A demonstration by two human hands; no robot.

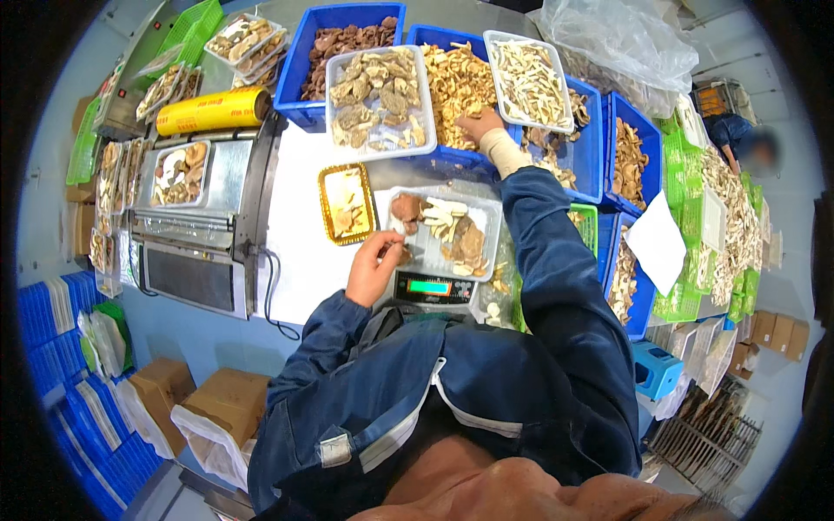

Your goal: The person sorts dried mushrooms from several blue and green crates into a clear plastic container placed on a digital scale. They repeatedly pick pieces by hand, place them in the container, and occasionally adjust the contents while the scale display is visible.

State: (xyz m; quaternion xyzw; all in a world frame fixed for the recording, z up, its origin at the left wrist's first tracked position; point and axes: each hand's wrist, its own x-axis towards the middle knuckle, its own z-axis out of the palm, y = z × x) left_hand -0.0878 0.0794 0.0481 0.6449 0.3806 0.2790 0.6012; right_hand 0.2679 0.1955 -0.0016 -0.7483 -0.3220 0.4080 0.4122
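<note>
My left hand [374,268] is at the lower left edge of a clear plastic tray [487,262], its fingertips pinching a brown mushroom piece [404,255]. That tray rests on a digital scale [432,288] with a lit display and holds a reddish-brown mushroom, pale slices and broad brown pieces in separate groups. Reaching forward, my right hand [480,125] dips its fingers into golden-brown mushroom slices [456,84] in a blue crate; what lies between the fingers is hidden. Left of the scale is a gold-coloured tray [324,211] with a few pale slices.
Clear trays of morels [381,98] and pale strips [531,81] overlap the crates. A wrapping machine [189,260] with a yellow film roll [212,112] stands left. More blue crates and green baskets [674,195] line the right side. Beyond them, a person [730,133] bends over.
</note>
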